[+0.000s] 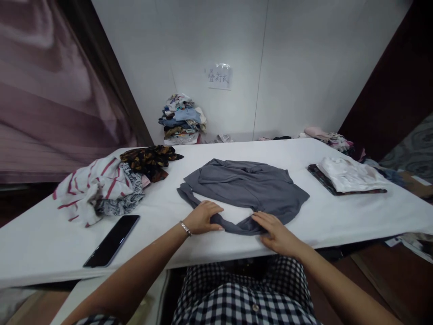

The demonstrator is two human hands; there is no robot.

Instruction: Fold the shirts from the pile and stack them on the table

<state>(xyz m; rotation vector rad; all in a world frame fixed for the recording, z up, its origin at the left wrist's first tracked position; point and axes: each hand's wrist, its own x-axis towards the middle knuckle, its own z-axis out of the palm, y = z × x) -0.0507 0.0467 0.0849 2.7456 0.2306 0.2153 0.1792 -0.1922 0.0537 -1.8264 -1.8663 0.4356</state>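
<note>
A grey shirt (pixel 250 187) lies spread on the white table (pixel 355 216), partly folded, with a long sleeve running along its near edge. My left hand (pixel 202 217) rests on that sleeve near the table's front edge, fingers closed over the fabric. A bracelet sits on the left wrist. My right hand (pixel 275 232) lies flat on the sleeve's other end, pressing the fabric down where it meets the shirt's hem.
A heap of crumpled clothes (pixel 104 185) lies at the left, striped and patterned. A black phone (pixel 112 240) lies near the front left edge. Folded garments (pixel 348 176) are stacked at the right. More clothes (pixel 182 119) are piled by the back wall.
</note>
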